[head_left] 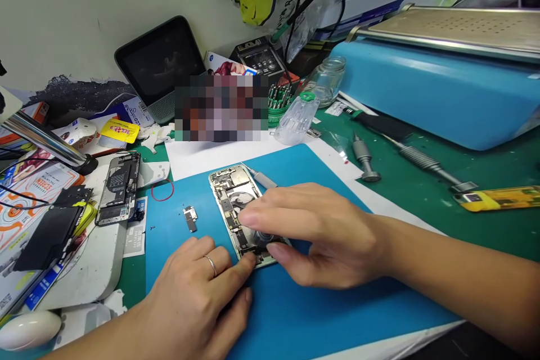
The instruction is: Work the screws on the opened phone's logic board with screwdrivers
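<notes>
Resting the left hand's (pixel 194 287) forefinger, thumb apart, on the open phone (pixel 228 203) at the blue mat's (pixel 346 315) centre, likely for steadiness. Curving the right hand (pixel 333 230) narrowly around a dark knob (pixel 263 238); cannot tell if gripped. Small part (pixel 191 218) set left, perhaps against loss.

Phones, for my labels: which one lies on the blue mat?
The right phone, touched by the left hand; the left phone lies off the mat.

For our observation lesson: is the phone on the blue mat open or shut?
Open: the phone has its circuit board exposed.
</notes>
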The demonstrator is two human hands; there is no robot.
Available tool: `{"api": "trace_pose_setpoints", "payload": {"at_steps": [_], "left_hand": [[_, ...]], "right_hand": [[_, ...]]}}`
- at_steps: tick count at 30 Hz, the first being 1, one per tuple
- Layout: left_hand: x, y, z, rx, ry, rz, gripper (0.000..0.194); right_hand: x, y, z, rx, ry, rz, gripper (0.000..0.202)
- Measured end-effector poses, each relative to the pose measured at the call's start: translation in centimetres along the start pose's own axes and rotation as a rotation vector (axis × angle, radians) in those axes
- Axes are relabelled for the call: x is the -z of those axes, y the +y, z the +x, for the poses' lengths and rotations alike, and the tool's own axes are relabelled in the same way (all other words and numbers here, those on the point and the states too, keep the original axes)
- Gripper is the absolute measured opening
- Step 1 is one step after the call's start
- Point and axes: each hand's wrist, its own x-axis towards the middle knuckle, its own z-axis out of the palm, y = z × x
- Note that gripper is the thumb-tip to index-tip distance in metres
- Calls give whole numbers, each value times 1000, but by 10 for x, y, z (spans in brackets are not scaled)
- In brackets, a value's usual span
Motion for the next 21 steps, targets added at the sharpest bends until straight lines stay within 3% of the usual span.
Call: {"api": "trace_pose_setpoints", "payload": {"at_steps": [5,15,21], "left_hand": [[-1,-1,-1,0,-3,6,28],[-1,-1,-1,6,-16,13,32],[-1,-2,-2,8,-4,15,33]], "right_hand": [[-2,2,-2,9,-32,-18,42],[-3,-2,-8,-145,-44,85,58],[-5,-2,-8,-311,87,257,65]]}}
